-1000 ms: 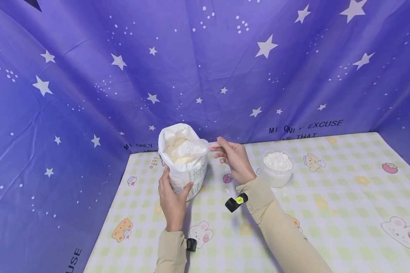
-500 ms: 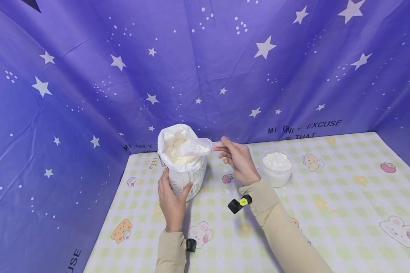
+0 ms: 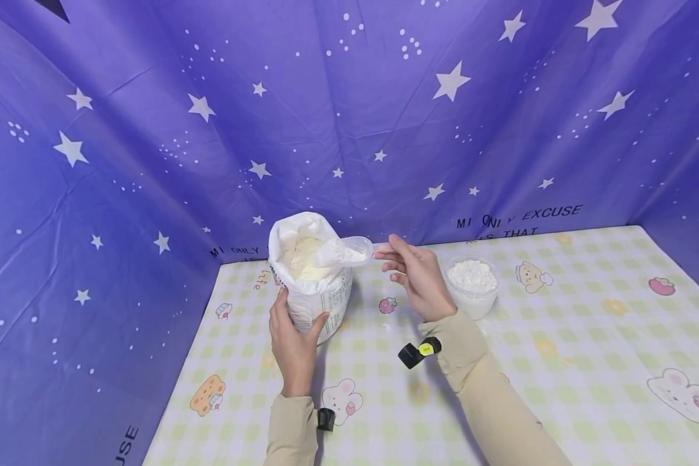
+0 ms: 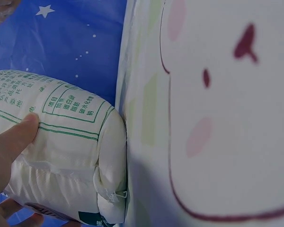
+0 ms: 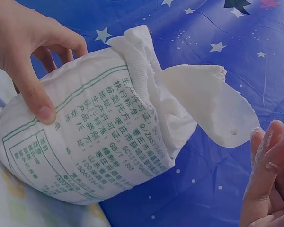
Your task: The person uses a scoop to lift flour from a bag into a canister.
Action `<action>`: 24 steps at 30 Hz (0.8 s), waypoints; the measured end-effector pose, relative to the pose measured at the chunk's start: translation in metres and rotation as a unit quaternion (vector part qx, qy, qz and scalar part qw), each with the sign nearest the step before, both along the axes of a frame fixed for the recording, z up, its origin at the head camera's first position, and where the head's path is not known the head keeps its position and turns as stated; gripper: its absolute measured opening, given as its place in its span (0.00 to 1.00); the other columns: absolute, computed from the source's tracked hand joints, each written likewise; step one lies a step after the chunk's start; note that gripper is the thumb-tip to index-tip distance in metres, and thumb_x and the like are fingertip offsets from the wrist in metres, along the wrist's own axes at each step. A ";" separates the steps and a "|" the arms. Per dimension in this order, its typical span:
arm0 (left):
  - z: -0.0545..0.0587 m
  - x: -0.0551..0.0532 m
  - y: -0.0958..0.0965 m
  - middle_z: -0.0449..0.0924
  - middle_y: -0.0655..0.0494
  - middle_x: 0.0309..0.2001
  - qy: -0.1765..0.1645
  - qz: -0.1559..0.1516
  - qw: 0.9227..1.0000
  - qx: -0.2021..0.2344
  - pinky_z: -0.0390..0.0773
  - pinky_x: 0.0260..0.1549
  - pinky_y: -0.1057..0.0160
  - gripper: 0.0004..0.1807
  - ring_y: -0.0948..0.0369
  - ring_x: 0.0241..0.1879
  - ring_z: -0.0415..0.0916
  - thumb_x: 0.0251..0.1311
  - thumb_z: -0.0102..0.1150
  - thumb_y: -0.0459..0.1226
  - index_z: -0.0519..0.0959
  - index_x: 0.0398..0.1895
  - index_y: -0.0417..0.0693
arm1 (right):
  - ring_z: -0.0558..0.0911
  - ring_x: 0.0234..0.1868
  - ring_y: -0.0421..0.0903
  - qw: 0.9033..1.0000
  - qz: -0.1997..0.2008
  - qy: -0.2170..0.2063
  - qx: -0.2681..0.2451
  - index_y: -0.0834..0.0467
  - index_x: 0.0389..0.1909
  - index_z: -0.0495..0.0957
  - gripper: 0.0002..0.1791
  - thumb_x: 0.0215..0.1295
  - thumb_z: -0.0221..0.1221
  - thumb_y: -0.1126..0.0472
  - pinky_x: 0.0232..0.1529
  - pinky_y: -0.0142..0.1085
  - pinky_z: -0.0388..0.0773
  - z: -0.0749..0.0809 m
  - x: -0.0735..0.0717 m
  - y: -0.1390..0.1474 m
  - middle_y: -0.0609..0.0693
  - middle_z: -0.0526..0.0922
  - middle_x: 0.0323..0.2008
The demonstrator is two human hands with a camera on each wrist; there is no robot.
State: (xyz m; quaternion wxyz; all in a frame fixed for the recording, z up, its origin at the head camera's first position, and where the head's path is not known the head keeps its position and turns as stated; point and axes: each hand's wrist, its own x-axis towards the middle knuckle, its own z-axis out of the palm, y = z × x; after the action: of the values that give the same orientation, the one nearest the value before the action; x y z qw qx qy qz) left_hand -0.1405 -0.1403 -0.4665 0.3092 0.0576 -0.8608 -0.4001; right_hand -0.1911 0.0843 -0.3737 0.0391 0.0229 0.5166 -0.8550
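A white cloth flour bag (image 3: 324, 299) with green print stands open-topped on the table, pale powder showing in its mouth. My left hand (image 3: 294, 346) grips its near side, the thumb (image 4: 26, 132) lying across the printed panel in the left wrist view. Between thumb and fingers, my right hand (image 3: 421, 279) pinches the handle of a clear plastic scoop (image 3: 358, 251). White flour fills part of the scoop, whose front end overlaps the bag's right rim. In the right wrist view the scoop (image 5: 215, 106) is beside the bag's mouth, and flour dusts the right fingertips (image 5: 260, 151).
To the right of my right hand stands a clear round tub (image 3: 472, 301) heaped with white flour. A green-checked tablecloth (image 3: 588, 356) with cartoon prints covers the table. Behind it and at the sides hangs a purple star-print curtain (image 3: 326, 116).
My right hand has drawn the scoop up and rightward out of the bag's mouth, so more of the scoop shows. The left hand and the bag have stayed in place.
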 end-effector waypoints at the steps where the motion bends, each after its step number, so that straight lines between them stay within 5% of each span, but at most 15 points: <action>1: 0.000 0.000 0.000 0.68 0.48 0.68 -0.001 0.000 1.000 0.000 0.71 0.60 0.41 0.48 0.48 0.68 0.64 0.43 0.80 0.44 0.65 0.69 0.48 | 0.79 0.28 0.36 1.000 -0.001 0.000 0.000 0.59 0.41 0.85 0.16 0.72 0.57 0.50 0.24 0.22 0.74 0.000 0.001 0.002 0.48 0.88 0.36; 16: -0.002 0.001 -0.001 0.67 0.48 0.68 -0.003 -0.002 1.000 0.000 0.70 0.61 0.41 0.49 0.48 0.68 0.64 0.45 0.79 0.44 0.63 0.71 0.48 | 0.79 0.29 0.36 1.000 -0.005 -0.003 0.005 0.56 0.39 0.85 0.16 0.70 0.58 0.48 0.25 0.22 0.73 -0.005 0.007 0.027 0.47 0.88 0.37; 24: -0.002 0.001 -0.001 0.67 0.48 0.69 -0.004 -0.004 1.000 0.005 0.69 0.62 0.41 0.49 0.48 0.68 0.63 0.46 0.78 0.44 0.63 0.71 0.48 | 0.78 0.29 0.35 1.000 -0.010 0.000 0.002 0.62 0.47 0.83 0.21 0.70 0.58 0.47 0.24 0.22 0.73 -0.006 0.011 0.039 0.47 0.87 0.37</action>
State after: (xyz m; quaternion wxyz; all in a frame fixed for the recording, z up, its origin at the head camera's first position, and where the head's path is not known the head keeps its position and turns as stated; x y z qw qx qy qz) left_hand -0.1399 -0.1411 -0.4681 0.3040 0.0573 -0.8601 -0.4056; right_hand -0.1800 0.1228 -0.3801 0.0306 0.0277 0.5179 -0.8544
